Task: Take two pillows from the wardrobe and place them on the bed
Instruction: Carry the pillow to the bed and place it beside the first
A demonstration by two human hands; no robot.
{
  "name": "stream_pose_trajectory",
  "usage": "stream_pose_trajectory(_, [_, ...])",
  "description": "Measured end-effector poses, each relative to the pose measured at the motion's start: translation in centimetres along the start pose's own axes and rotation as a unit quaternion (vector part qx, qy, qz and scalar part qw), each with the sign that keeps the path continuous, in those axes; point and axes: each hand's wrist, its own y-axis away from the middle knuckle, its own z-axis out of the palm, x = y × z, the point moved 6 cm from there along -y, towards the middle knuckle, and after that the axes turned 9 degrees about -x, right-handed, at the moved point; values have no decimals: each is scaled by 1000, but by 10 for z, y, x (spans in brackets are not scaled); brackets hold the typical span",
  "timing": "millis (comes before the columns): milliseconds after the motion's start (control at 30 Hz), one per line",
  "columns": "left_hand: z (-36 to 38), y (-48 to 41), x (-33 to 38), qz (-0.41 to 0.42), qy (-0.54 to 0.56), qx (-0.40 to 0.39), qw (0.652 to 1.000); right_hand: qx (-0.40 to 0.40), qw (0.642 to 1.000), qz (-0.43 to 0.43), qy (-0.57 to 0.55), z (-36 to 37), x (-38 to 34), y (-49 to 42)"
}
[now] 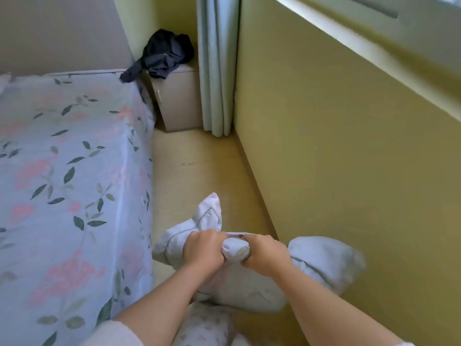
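I hold a pale, whitish pillow (321,260) in front of me, above the floor in the gap between the bed and the wall. My left hand (203,248) and my right hand (265,252) grip it side by side, bunching its upper edge. One corner of the pillow sticks up beyond my left hand. A second, flower-patterned soft thing (207,325) shows below my arms at the bottom edge; whether it is another pillow I cannot tell. The bed (62,183), under a floral sheet, lies to my left. No wardrobe is in view.
A beige bedside cabinet (179,101) stands in the far corner with dark clothing (166,56) heaped on it. A pale green curtain (217,66) hangs next to it. A yellow wall (336,146) runs along the right; a strip of wooden floor (199,168) lies between.
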Motion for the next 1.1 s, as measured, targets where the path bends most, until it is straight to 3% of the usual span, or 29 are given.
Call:
stream_pose_trajectory(200, [-62, -80, -75, -87, 58, 27, 994, -30, 999, -38, 19, -64, -60, -111])
stream_pose_trajectory(600, [-235, -262, -223, -118, 35, 95, 988, -17, 997, -76, 20, -225, -196, -318])
stream_pose_trajectory(800, [-308, -346, -260, -107, 14, 167, 980, 9, 994, -102, 25, -303, -233, -405])
stream_pose_trajectory(900, [-346, -389, -285, -95, 31, 244, 965, 22, 989, -143, 19, -347, -255, -451])
stream_pose_trajectory(1100, [-438, -469, -322, -123, 40, 320, 939, 32, 974, -224, -12, -456, -304, -535])
